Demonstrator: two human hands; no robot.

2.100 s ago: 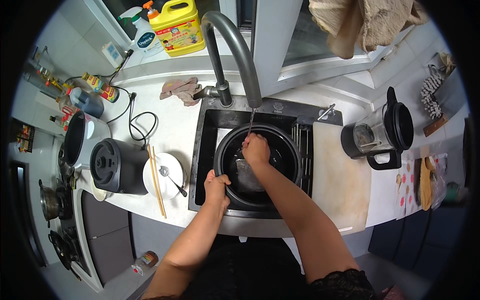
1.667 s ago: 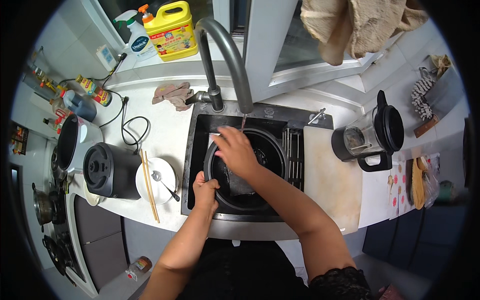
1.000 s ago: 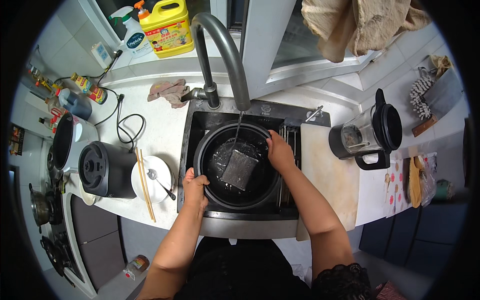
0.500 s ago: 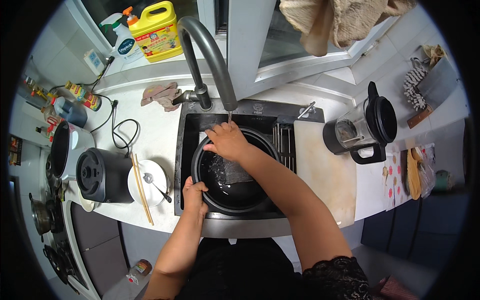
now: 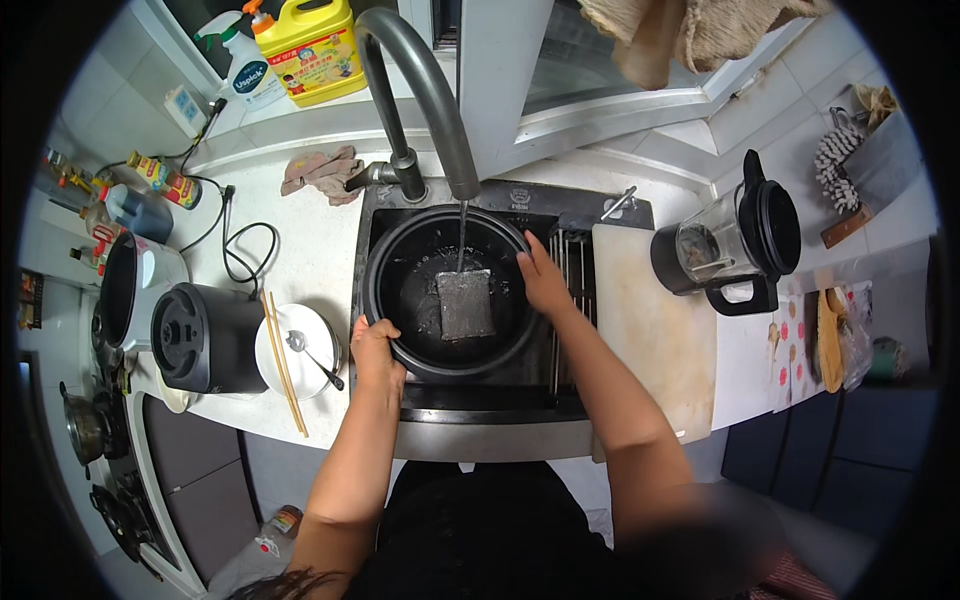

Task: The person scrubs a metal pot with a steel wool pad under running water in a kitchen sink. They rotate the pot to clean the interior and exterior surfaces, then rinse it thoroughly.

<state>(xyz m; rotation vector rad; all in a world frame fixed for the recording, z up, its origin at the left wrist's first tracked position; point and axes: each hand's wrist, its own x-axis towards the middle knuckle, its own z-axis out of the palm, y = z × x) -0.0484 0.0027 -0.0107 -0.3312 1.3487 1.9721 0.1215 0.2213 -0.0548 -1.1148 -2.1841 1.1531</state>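
A round black inner pot (image 5: 405, 275) is in the dark sink (image 5: 485, 408), under the curved grey tap (image 5: 432, 110). A thin stream of water (image 5: 463, 235) runs into it. My left hand (image 5: 376, 355) grips the pot's near-left rim, thumb over the edge. On the far-right side, my right hand (image 5: 543, 274) holds the rim too, its fingers partly hidden behind the wall. A square dark grey scouring pad (image 5: 466, 305) lies wet on the pot's bottom, touched by neither hand.
Right of the sink lie a cutting board (image 5: 650, 330) and a blender jug (image 5: 720, 240). To the left are a plate (image 5: 312, 335) with chopsticks (image 5: 283, 370) and a spoon (image 5: 318, 362), a dark appliance (image 5: 205, 340) and a pink rag (image 5: 322, 174).
My right hand has left the pot's inside and gone to its right rim. The pot has shifted away from me and slightly left. The pad now lies uncovered.
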